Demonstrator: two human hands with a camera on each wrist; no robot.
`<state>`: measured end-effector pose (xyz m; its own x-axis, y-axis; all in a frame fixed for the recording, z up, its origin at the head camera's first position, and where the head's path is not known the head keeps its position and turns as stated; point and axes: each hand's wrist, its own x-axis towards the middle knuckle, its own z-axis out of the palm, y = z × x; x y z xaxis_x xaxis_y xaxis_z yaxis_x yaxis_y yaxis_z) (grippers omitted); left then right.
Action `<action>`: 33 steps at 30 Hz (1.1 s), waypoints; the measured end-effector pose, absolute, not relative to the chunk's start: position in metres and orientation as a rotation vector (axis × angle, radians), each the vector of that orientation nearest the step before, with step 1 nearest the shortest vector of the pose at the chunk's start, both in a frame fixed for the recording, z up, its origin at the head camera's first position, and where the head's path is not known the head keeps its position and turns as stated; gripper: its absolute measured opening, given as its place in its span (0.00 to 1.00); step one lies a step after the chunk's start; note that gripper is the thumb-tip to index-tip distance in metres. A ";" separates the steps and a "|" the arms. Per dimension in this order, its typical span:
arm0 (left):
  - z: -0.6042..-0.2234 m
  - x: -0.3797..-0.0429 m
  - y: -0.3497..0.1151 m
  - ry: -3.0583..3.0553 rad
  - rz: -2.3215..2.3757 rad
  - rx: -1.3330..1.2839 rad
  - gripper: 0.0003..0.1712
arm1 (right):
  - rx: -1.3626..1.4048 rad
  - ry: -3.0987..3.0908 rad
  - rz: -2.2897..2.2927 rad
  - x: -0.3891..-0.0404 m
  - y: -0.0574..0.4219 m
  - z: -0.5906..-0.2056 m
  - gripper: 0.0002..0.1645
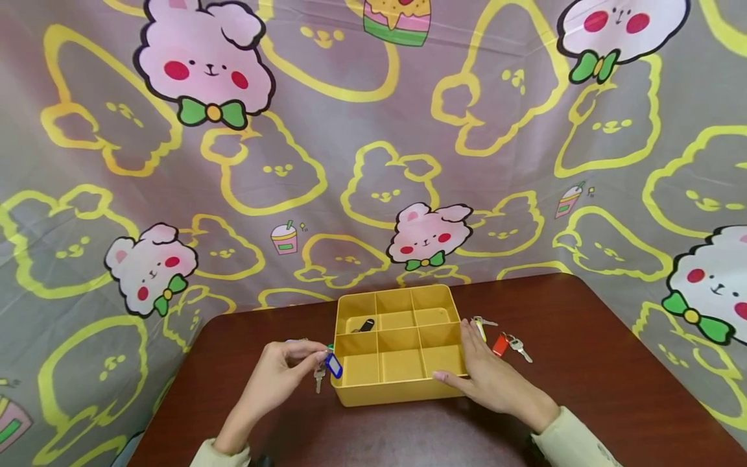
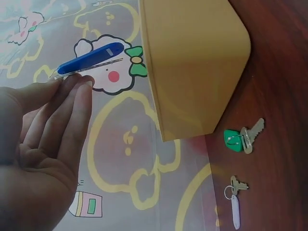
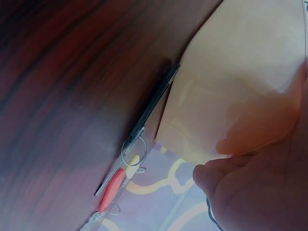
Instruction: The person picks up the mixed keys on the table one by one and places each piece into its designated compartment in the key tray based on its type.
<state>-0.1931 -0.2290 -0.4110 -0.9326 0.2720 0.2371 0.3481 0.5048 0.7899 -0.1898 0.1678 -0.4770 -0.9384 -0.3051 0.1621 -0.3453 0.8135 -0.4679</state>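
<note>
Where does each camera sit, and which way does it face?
Head: on the head, facing forward and down at the box; left hand, right hand, sleeves show.
Left wrist: worn there, facing blue tag and box; left hand shows.
Right wrist: worn there, facing box and red tag; right hand shows.
Head and right wrist views share the red tag.

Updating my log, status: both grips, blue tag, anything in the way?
Left grip holds blue tag, outside yellow box. Right grip on box's right side. No obstruction seen.
</note>
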 end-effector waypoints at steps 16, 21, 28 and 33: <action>-0.402 -0.211 -0.218 -2.721 -1.454 -0.592 0.09 | 0.530 -2.903 0.770 -0.191 0.169 -0.477 0.71; -0.399 -0.217 -0.214 -2.737 -1.494 -0.577 0.10 | 0.526 -2.906 0.776 -0.190 0.169 -0.477 0.71; -0.397 -0.222 -0.211 -2.746 -1.534 -0.593 0.11 | 0.518 -2.913 0.783 -0.191 0.169 -0.478 0.72; -0.399 -0.227 -0.209 -2.772 -1.545 -0.554 0.09 | 0.524 -2.906 0.783 -0.189 0.168 -0.478 0.72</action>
